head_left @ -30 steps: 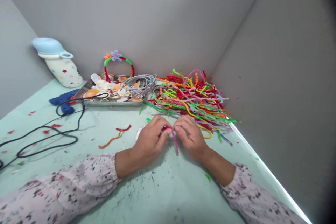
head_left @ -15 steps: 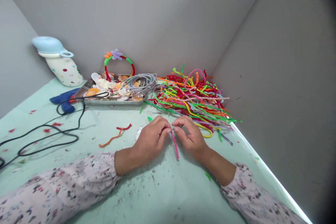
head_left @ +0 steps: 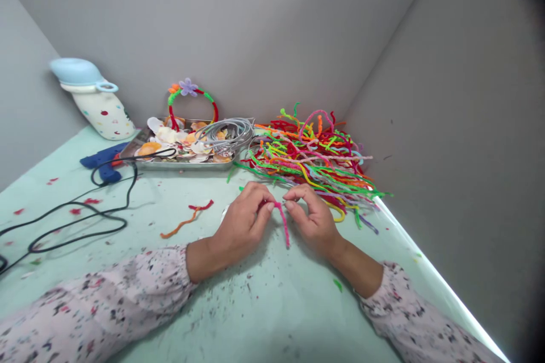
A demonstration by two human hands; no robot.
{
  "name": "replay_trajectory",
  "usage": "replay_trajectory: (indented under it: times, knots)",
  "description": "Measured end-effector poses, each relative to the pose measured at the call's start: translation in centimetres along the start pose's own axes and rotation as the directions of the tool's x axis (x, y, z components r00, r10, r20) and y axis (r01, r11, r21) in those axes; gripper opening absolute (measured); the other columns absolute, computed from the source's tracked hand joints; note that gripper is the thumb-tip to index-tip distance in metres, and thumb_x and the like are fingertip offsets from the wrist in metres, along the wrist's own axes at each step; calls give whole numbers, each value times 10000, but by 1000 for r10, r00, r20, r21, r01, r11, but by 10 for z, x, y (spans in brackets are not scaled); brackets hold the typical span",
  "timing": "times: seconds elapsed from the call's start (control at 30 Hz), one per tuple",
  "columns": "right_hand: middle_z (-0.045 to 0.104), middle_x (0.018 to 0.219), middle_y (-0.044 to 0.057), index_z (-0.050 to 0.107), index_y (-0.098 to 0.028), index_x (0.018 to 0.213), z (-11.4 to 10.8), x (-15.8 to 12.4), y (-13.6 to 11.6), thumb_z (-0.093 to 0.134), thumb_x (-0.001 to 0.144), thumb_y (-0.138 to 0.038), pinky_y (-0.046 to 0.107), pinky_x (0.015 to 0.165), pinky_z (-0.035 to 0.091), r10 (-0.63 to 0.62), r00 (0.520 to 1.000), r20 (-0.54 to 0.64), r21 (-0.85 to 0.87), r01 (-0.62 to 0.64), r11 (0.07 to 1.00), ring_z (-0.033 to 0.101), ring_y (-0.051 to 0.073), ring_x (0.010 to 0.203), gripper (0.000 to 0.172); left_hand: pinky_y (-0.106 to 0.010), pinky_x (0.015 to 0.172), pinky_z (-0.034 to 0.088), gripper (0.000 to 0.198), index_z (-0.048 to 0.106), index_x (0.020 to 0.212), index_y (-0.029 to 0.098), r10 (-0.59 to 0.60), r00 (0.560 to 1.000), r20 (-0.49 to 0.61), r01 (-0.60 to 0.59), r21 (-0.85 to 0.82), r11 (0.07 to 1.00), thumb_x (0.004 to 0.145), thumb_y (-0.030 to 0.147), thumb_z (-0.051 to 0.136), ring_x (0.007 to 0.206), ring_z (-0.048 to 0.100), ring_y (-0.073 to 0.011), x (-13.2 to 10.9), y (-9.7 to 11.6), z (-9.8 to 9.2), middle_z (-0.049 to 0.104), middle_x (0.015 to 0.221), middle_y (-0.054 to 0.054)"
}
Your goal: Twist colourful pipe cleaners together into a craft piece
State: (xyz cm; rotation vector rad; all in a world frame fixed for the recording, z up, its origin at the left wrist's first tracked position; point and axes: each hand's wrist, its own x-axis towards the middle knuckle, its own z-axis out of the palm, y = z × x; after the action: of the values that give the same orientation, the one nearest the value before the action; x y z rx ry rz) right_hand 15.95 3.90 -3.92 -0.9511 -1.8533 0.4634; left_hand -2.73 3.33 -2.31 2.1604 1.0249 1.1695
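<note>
One pink fuzzy stem (head_left: 284, 227) over the desk (head_left: 272, 317), between two hands
The left hand (head_left: 243, 218) pinches its upper end; whether the right hand's (head_left: 314, 221) curled fingers, just beside, grasp anything, I cannot tell.

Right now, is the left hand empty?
No: the left hand pinches a pink pipe cleaner, one end of which sticks out past its fingertips.

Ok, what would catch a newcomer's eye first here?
Probably the bright tangle of pipe cleaners heaped at the back, right of the tray of shells. Then perhaps the flowered hoop rising above the tray's back edge, and the pink stem hanging from the left hand.
</note>
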Motion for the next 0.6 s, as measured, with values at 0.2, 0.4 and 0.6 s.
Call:
replay_trajectory:
  times: [0.2,0.4,0.6]
  knots:
    - [609,886,33,580,-246,970,-1,2,-2,566,825,-137,410,813,469,-127,992,10,-51,128,990,569,215,875,182,-335,833,426,136,542,926,189,25,999,-35,-27,-36,999,957,211,412,932,505,-189,-1,1,-1,541,937,-58]
    - [645,864,27,612,-258,939,1,5,1,633,825,-183,402,796,477,-187,982,-19,-126,183,975,584,213,867,138,-336,834,429,128,541,924,192,25,999,-31,-27,-45,999,955,216,420,926,512,-190,-1,1,-1,546,934,-58]
    - [656,866,25,615,-261,934,0,5,2,649,842,-227,396,783,480,-213,977,-16,-169,208,964,589,208,856,103,-334,825,433,130,543,913,189,23,999,-30,-24,-39,999,954,211,421,919,513,-189,-1,1,0,549,932,-60]
